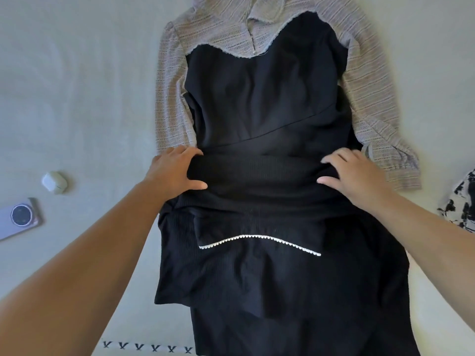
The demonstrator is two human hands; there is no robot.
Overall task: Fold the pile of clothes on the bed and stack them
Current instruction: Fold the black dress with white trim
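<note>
A black dress with grey lace-knit sleeves and collar (259,98) lies flat on the bed, neck at the far end. On top of its lower part sits a black ribbed garment with a white beaded trim (257,253), partly folded. My left hand (174,170) grips the left end of the ribbed garment's folded top edge, thumb on top and fingers curled over the fold. My right hand (354,173) grips the right end of that same edge in the same way. Both forearms reach in from the near corners.
A pale sheet (77,86) covers the bed. A white earbud case (55,181) and a phone (19,218) lie at the left. A black-and-white patterned cloth (460,201) shows at the right edge. A row of small crosses (146,346) marks the near edge.
</note>
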